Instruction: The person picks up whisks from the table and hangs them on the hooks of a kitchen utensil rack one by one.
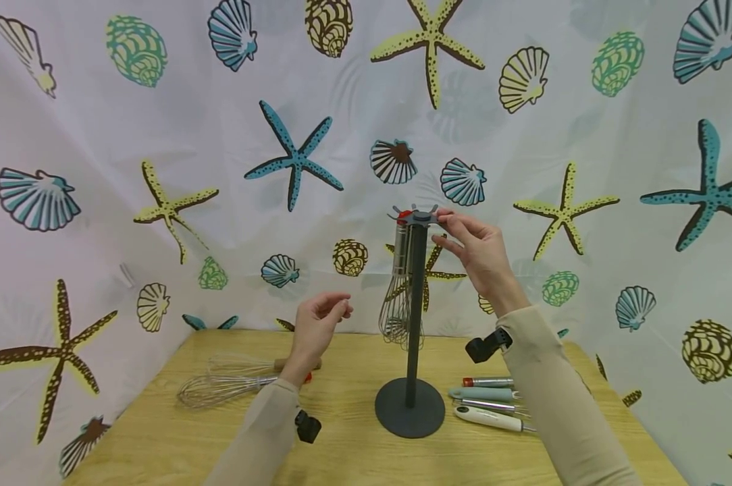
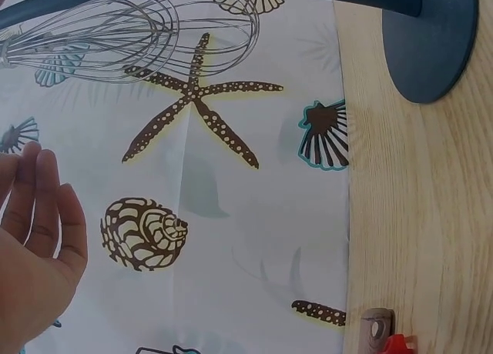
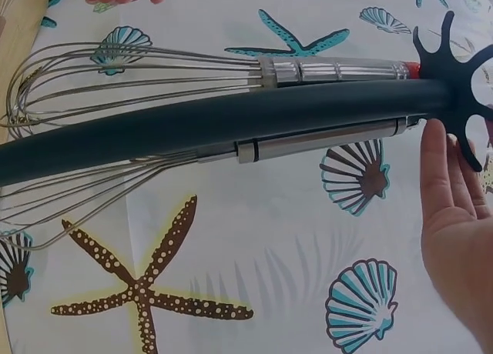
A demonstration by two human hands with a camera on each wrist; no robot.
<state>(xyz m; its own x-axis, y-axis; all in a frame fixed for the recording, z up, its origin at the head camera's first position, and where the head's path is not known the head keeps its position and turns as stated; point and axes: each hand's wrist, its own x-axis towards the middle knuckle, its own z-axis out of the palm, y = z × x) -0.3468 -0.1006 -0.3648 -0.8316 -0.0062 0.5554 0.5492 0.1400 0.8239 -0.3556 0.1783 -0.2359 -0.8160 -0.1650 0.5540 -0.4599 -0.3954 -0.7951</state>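
A dark grey stand (image 1: pixel 412 304) with a round base and a hooked rack (image 1: pixel 423 217) on top stands upright on the table. At the rack's right side, my right hand (image 1: pixel 481 253) pinches one hook, its other fingers held out below. From the left side hangs a steel whisk with a red end (image 1: pixel 400 256). A second steel-handled whisk (image 3: pixel 323 141) hangs beside the pole, partly hidden by it in the head view. My left hand (image 1: pixel 320 324) hovers left of the pole, fingers loosely bent and holding nothing.
On the table's left lie a wire whisk with a red end (image 1: pixel 220 389) and another with a wooden handle (image 1: pixel 281 364). At right lie several utensils, including a light blue handle (image 1: pixel 481 393) and a white handle (image 1: pixel 487 418), partly behind my right arm. A patterned curtain (image 1: pixel 354 101) surrounds the table.
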